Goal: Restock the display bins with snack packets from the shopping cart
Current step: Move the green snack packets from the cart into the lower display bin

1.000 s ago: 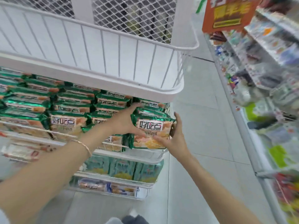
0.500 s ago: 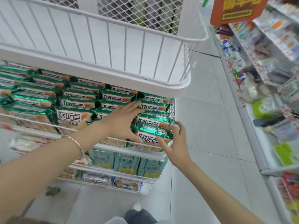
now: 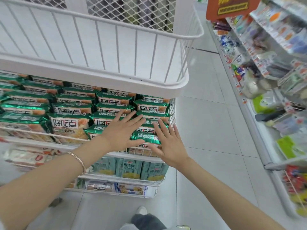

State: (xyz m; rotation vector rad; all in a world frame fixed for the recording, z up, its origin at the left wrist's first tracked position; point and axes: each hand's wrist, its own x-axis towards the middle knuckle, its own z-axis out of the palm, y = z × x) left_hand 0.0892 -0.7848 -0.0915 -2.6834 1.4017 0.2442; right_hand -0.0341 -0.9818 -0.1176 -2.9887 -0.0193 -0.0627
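Note:
Rows of green snack packets (image 3: 69, 125) fill the white wire display bin (image 3: 172, 110). At the bin's front right corner lies one green packet (image 3: 146, 138) on top of the others. My left hand (image 3: 123, 131) rests flat on the packets just left of it, fingers spread. My right hand (image 3: 167, 143) lies flat against that packet's right side and the bin's front edge, fingers apart. Neither hand grips anything. The shopping cart is out of view.
A white wire bin (image 3: 106, 60) sits above with nothing visible in it. Lower bins hold teal packets (image 3: 129, 170) and other snacks (image 3: 116, 188). Store shelves (image 3: 274, 80) line the right side of the tiled aisle. My shoe (image 3: 141, 211) shows below.
The packet held upright in both hands has been laid down in the bin's front right corner. Both hands have let go and now lie flat on the packets.

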